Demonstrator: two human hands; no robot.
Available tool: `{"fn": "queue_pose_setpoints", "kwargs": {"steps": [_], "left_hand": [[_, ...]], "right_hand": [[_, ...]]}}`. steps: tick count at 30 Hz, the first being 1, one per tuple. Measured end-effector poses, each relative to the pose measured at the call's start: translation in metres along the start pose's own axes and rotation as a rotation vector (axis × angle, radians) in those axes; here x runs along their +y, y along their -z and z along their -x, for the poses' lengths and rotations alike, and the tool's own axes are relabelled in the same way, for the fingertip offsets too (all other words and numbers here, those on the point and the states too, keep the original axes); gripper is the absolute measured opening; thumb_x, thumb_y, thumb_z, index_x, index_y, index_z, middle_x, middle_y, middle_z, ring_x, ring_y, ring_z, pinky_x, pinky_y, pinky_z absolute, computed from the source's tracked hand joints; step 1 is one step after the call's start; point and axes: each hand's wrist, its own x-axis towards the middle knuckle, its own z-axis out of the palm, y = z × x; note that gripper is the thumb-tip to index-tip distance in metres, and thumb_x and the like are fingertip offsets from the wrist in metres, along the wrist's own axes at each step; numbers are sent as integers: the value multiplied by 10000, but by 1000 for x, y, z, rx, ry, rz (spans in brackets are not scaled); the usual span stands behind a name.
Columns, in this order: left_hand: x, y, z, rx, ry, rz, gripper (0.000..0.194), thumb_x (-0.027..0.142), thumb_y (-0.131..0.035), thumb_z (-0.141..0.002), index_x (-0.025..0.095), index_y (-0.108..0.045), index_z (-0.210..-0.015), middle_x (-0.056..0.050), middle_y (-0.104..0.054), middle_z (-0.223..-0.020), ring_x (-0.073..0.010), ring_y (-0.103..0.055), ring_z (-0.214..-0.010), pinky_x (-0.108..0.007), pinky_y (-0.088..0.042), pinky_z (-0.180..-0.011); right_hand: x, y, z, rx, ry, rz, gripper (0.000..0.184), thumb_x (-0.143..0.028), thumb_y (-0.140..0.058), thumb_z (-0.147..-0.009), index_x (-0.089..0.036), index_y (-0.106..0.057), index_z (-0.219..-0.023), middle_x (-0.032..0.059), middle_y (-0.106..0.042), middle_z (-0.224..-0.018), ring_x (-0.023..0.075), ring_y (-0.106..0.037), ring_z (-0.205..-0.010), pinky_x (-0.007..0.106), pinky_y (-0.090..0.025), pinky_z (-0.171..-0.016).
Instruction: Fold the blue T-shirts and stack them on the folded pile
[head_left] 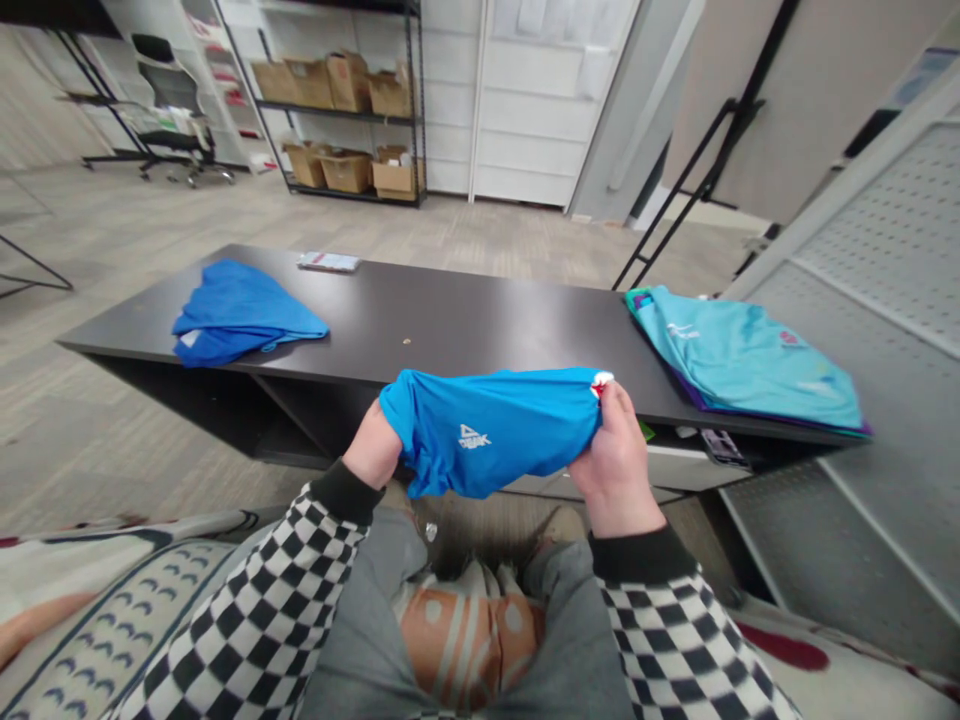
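A bright blue shirt (491, 425) with a small white logo is bunched and stretched between both hands, just in front of the dark table (450, 325). My left hand (373, 450) is closed on its left end, with the fingers hidden inside the cloth. My right hand (616, 455) grips the right end, where a red and white tag shows at the fingertips. Both arms wear black-and-white checkered sleeves.
A folded blue garment (236, 312) lies on the table's left end. A stack of teal and purple shirts (739, 362) sits on the right end. A small packet (328, 262) lies at the far edge. Shelves with cardboard boxes (345, 120) stand behind. A grey pegboard panel (877, 330) rises at right.
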Motion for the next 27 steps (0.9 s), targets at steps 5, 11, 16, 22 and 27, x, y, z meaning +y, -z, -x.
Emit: {"fn": "queue_pose_setpoints", "kwargs": {"steps": [5,11,16,22,27], "left_hand": [[22,12,-2,4,-152,-460,262,431,-863,-860,201,-829,-981,-76,-808,-1035,-272,-737,-990,-377,-606,-985],[35,8,5,-51,-386,-695,153,313,-756,-891,207,-824,-806,-88,-777,-1121,-278,-715,-1080,-367,-577,-1064],[36,-8,14,-86,-76,-156,323,396,-920,-812,203,-863,-1065,-89,-860,-1094,-316,-797,-1074,-459,-636,-1080],[46,-5,24,-52,163,36,565,356,-1034,-631,233,-853,-1152,-85,-877,-1066,-401,-840,-1092,-562,-677,-1049],[45,3,23,-280,216,-23,502,317,-1030,-694,206,-855,-1151,-113,-874,-1207,-394,-820,-1195,-530,-636,-1140]], "right_hand": [[0,-1,-1,-28,32,-11,420,-579,-920,-887,-261,-723,-1076,-20,-785,-1009,179,-722,-925,317,-582,-850],[4,1,-4,-3,21,-32,447,-516,-934,-867,-262,-737,-1178,-2,-804,-1054,192,-733,-981,343,-587,-907],[1,0,1,-67,-42,1,620,-347,-948,-795,-286,-758,-1382,21,-815,-1109,203,-725,-952,368,-592,-890],[-1,-2,6,-98,-27,32,733,-254,-929,-743,-337,-757,-1451,19,-790,-1294,175,-684,-951,338,-584,-867],[-2,-3,9,-125,-56,60,692,-254,-917,-748,-354,-776,-1418,12,-797,-1277,165,-687,-912,331,-597,-855]]}}
